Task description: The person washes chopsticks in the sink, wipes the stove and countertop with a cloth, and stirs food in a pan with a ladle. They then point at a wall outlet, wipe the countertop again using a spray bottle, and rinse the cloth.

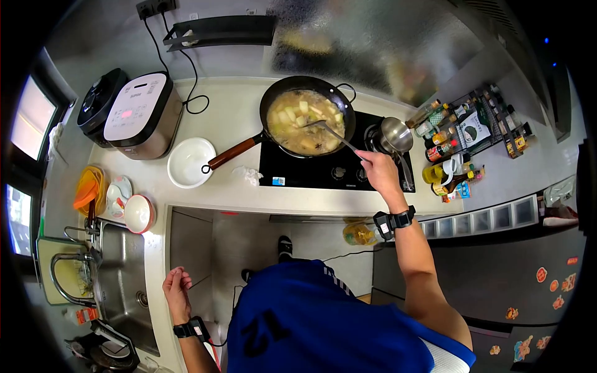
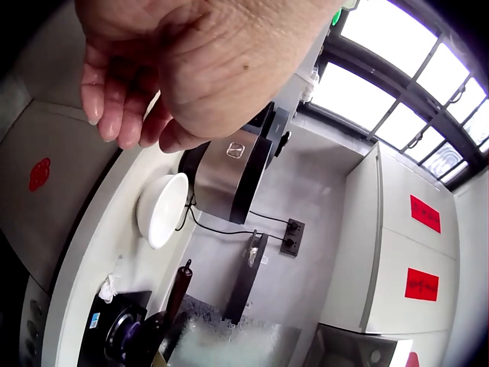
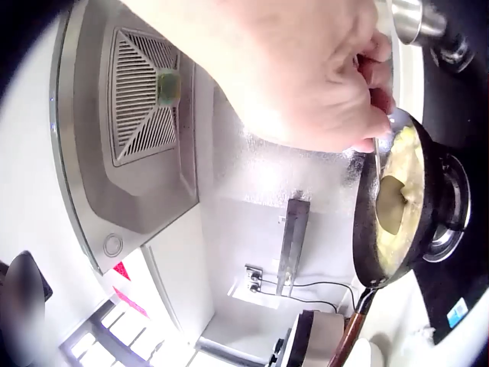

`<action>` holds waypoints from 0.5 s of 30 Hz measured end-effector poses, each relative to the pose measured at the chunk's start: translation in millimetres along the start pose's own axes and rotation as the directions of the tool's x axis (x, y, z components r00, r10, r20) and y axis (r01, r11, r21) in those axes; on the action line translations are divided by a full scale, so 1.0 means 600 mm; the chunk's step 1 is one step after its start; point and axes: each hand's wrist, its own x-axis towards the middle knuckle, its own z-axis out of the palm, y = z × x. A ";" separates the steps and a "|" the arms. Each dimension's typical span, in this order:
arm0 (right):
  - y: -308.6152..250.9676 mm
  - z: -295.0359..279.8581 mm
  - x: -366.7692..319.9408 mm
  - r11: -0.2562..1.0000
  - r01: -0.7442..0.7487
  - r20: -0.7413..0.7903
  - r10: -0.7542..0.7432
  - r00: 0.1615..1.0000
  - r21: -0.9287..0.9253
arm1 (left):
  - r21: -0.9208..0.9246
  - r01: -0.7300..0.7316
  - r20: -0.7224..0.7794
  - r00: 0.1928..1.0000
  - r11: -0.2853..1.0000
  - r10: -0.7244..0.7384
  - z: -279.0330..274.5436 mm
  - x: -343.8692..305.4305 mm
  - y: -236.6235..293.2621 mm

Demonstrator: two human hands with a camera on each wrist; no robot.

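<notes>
My right hand (image 1: 378,172) grips the handle of a metal spatula (image 1: 336,136), whose blade dips into a dark wok (image 1: 268,102). Pale chunks of food (image 1: 292,116) sit in brownish liquid in the wok. From the right wrist side, the broad spatula blade (image 3: 391,205) shows below my fingers, inside the wok's rim. The wok stands on the black cooktop (image 1: 305,176), its wooden handle (image 1: 235,153) reaching over a white bowl (image 1: 186,168). My left hand (image 1: 178,285) hangs beside the counter edge near the sink, fingers loosely curled around nothing; the left wrist view shows this hand (image 2: 183,84) too.
A small metal pot (image 1: 395,135) stands right of the wok, near several seasoning bottles (image 1: 438,137). A rice cooker (image 1: 140,115) sits at the back left. By the sink (image 1: 124,273) are a small bowl (image 1: 139,213) and an orange basket (image 1: 89,189). Crumpled tissue (image 1: 250,175) lies beside the cooktop.
</notes>
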 end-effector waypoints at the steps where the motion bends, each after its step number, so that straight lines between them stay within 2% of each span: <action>1: 0.004 0.003 0.002 0.999 0.029 -0.028 -0.030 0.999 -0.022 | -0.004 -0.004 0.002 1.000 1.000 0.004 0.001 -0.001 -0.002; 4: -0.011 -0.002 0.016 1.000 -0.027 -0.036 0.027 0.999 -0.006 | -0.010 -0.014 -0.004 1.000 1.000 0.014 -0.005 -0.003 -0.006; 8: -0.002 0.039 0.059 0.998 0.055 -0.117 -0.055 0.992 -0.004 | -0.002 -0.006 -0.003 1.000 1.000 0.006 -0.005 -0.004 -0.013; 15: 0.014 0.063 0.093 0.999 0.039 -0.096 -0.037 0.995 0.018 | -0.019 -0.021 -0.036 0.999 1.000 0.021 -0.008 -0.012 -0.018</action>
